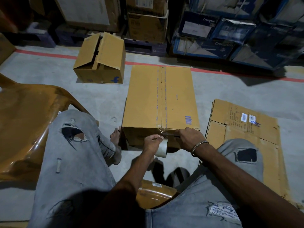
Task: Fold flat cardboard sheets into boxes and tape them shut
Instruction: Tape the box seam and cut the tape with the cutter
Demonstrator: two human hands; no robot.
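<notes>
A folded brown cardboard box (148,99) stands on the floor in front of me, clear tape running along its top centre seam. At its near edge my left hand (152,142) grips a roll of clear tape (162,149), held against the box's front face. My right hand (190,137) pinches the stretched strip of tape at the near top edge, just right of the roll. A stack of flat cardboard sheets (246,145) lies on the floor to the right.
A smaller box (100,60) with open flaps sits on the floor at back left. An orange plastic chair (24,120) is at my left. Stacked cartons and blue boxes (222,30) line the back behind a red floor line. My knees frame the work area.
</notes>
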